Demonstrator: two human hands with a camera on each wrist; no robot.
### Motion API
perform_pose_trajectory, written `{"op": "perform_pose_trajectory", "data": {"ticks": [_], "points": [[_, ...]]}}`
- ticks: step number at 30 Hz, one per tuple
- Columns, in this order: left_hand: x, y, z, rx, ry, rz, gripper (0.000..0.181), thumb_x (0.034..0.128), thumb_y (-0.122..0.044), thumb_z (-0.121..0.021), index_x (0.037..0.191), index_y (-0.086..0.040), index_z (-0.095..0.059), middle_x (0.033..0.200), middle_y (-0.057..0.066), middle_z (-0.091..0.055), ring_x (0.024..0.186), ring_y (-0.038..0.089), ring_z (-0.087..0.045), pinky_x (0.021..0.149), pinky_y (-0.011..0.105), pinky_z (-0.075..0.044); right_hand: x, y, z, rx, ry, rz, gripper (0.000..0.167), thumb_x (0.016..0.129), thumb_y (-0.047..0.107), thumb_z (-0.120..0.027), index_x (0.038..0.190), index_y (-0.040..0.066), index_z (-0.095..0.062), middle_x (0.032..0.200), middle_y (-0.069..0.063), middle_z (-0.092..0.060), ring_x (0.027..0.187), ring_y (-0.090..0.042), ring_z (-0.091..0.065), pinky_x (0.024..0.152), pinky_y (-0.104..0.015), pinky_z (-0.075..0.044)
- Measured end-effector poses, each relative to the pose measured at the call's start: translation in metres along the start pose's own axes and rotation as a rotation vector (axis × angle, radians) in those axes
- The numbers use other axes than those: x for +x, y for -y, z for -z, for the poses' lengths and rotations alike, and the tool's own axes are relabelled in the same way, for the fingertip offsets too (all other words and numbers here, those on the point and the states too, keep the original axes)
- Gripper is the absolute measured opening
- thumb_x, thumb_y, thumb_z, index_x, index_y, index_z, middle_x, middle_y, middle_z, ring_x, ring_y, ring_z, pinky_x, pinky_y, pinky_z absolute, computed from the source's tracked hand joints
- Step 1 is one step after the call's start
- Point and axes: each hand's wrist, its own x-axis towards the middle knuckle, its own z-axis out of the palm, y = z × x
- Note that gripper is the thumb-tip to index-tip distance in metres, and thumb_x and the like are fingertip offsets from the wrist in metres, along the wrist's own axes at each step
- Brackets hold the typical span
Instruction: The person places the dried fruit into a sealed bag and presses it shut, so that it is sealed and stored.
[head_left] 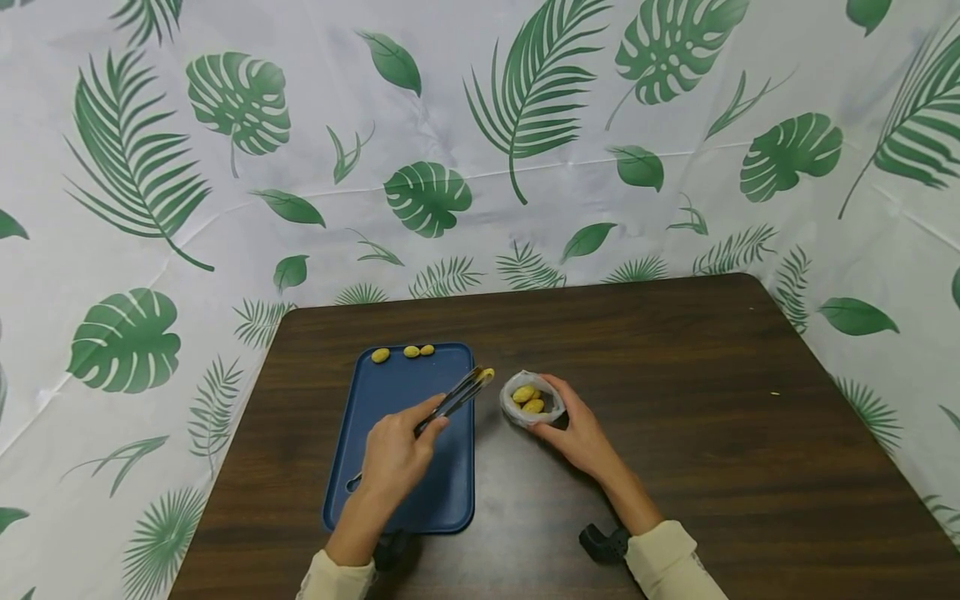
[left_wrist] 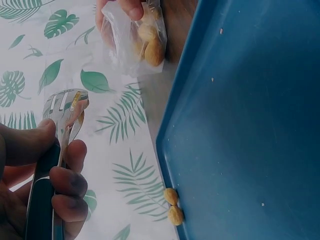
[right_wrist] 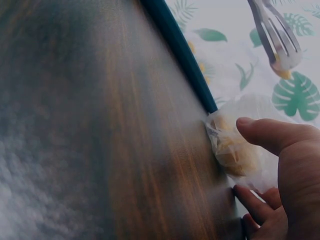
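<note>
Dark wood-grain table (head_left: 675, 467) fills the near ground, its near edge cut off, and on it lies a blue tray (head_left: 442, 492), the long side running away from the person. Cream sleeves (head_left: 663, 550) come in from the near side, and below the tray's near right corner a black strap (head_left: 603, 543) sits at the right wrist.

Over the middle of the tray, the left hand (head_left: 397, 454) has its fingers curled firmly round metal tongs (head_left: 461, 394). Their long axis slants across the tray: the looped tail (head_left: 354, 482) lies toward the near left, and the fork-like tips point away and rightward, past the tray's right rim. The arms are squeezed almost together on one yellow nut-like piece (head_left: 487, 375), partly hidden by the prongs. The hand covers the middle of the tongs.

Just right of the tray, the right hand (head_left: 581, 433) holds a clear plastic bag (head_left: 512, 412), thumb and fingers bowed round it only as wide as the bag itself; some fingertips are hidden behind it. The bag's mouth faces up, near the tong tips. Several yellow pieces (head_left: 528, 400) sit inside, but creased plastic makes them hard to count.

Along the tray's far rim lie a single piece (head_left: 380, 356) at the left and a close pair (head_left: 418, 351) beside it. Tiny crumbs (left_wrist: 212, 79) dot the tray in the left wrist view. Beyond the tray and table hangs a white cloth with green leaves (head_left: 420, 275).
</note>
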Motion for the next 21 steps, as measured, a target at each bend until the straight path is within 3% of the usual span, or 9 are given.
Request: {"op": "perform_pose_trajectory", "data": {"ticks": [9,21], "points": [[0.0,-0.005,-0.003,-0.015,0.002,-0.041,0.036,0.0946,-0.024,-0.075,0.13,-0.018,-0.074,0.076,-0.001,-0.072,0.047,0.001,-0.034,0.046,0.022,-0.03,0.0,0.0,0.0,-0.011,0.005,-0.001,0.077,0.087,0.025,-0.083,0.154,0.025,-0.044,0.151,-0.008,-0.054,0.138,-0.034,-0.052,0.11,-0.061,-0.04],[-0.001,-0.015,-0.01,-0.028,0.052,-0.054,0.037,0.0942,-0.022,-0.076,0.131,-0.018,-0.073,0.069,-0.004,-0.068,0.041,0.001,-0.031,0.043,0.021,-0.028,0.0,0.003,0.0,-0.008,0.011,-0.017,0.077,0.088,0.028,-0.083,0.154,0.023,-0.044,0.153,-0.01,-0.053,0.143,-0.036,-0.049,0.113,-0.064,-0.038]]}}
